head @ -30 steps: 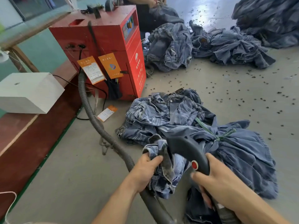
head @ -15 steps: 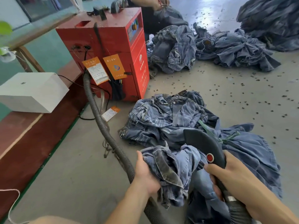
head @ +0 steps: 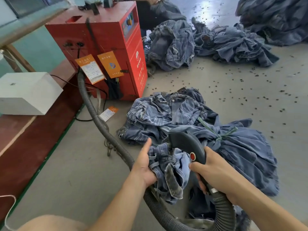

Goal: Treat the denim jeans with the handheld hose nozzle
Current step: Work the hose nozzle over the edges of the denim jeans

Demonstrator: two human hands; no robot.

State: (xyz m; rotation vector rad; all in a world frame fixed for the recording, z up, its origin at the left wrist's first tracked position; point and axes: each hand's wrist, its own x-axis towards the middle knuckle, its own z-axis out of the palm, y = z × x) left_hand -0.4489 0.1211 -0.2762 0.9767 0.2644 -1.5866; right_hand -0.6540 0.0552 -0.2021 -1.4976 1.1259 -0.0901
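Faded, creased denim jeans [head: 168, 170]; matt dark plastic nozzle [head: 186, 144] with glossy red button [head: 192, 156]; ribbed grey hose [head: 100, 120]; red painted metal machine [head: 106, 52] with orange paper tags [head: 90, 69]; smooth, dull concrete floor [head: 75, 164]

A white box [head: 28, 92] sits on the brown ledge [head: 33, 130].

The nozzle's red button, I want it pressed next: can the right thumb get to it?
Probably yes. The right hand grips the nozzle just below the red button, and nothing covers it.
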